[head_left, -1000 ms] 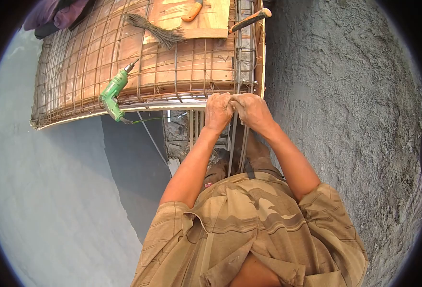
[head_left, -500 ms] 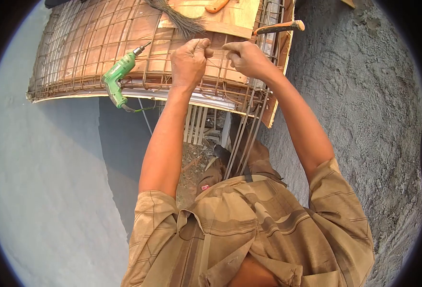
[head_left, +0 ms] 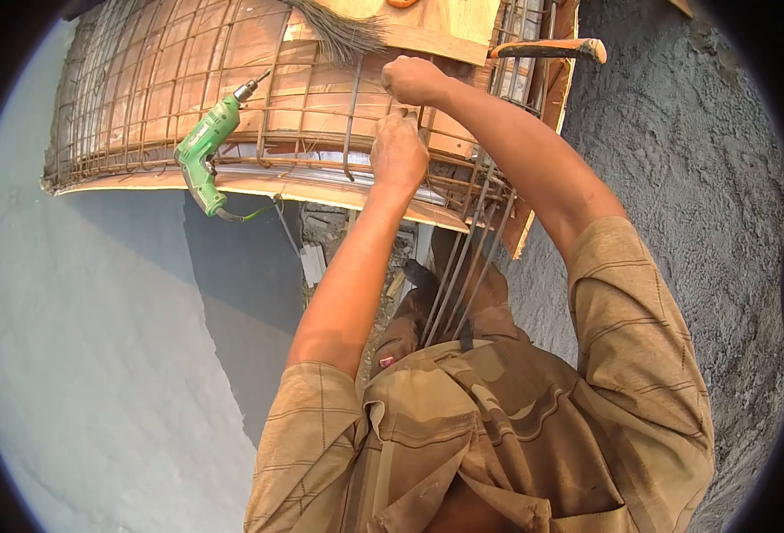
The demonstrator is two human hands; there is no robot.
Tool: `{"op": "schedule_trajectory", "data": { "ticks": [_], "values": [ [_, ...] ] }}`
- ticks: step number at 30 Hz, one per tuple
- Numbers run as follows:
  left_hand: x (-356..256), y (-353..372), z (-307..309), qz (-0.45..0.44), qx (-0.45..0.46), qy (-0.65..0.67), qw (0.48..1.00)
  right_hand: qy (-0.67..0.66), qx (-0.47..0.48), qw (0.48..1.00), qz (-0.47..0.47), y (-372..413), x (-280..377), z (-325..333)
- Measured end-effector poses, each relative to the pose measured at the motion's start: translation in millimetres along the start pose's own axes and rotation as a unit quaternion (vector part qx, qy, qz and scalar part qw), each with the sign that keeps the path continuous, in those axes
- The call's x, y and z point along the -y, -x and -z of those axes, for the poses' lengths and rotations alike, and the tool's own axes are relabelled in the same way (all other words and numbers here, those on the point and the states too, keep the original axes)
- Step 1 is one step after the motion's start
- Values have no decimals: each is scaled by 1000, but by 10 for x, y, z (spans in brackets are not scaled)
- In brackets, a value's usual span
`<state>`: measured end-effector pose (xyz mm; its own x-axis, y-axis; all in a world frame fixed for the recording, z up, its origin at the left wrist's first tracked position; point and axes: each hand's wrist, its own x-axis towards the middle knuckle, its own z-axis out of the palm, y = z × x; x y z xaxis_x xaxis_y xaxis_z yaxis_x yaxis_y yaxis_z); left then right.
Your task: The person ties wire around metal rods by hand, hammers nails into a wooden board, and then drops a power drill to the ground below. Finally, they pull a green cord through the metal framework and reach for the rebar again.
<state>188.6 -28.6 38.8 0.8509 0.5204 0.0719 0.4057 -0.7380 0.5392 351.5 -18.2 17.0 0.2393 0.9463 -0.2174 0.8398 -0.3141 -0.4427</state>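
Observation:
My left hand is closed, its fingers pressed together at the rebar mesh over the curved wooden formwork. Just above it, my right hand is closed too, its fingertips pinched. Anything within either hand is too small or hidden to make out. A bent steel bar stands out to the left of my hands. Beyond them lies a bundle of thin tie wires on a plywood board. A tool with an orange and black handle rests right of my right hand.
A green power drill lies on the mesh at the left, its cord hanging over the formwork edge. Long steel bars run down toward my legs. Rough grey plaster wall stands at the right, a smooth grey surface at the left.
My hands were side by side with fingertips facing each other. The left has moved right and down to the mesh; the right has shifted left and up above it. The view has shifted slightly.

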Motion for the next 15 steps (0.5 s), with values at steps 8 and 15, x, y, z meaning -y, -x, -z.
{"op": "schedule_trajectory", "data": {
  "ticks": [8, 15],
  "values": [
    [-22, -237, -48, 73, 202, -133, 968, 47, 33, 994, -91, -170, 75, -99],
    [142, -382, -44, 82, 246, -116, 959, 44, -6, 992, -116, -120, 55, -34]
  ]
}}
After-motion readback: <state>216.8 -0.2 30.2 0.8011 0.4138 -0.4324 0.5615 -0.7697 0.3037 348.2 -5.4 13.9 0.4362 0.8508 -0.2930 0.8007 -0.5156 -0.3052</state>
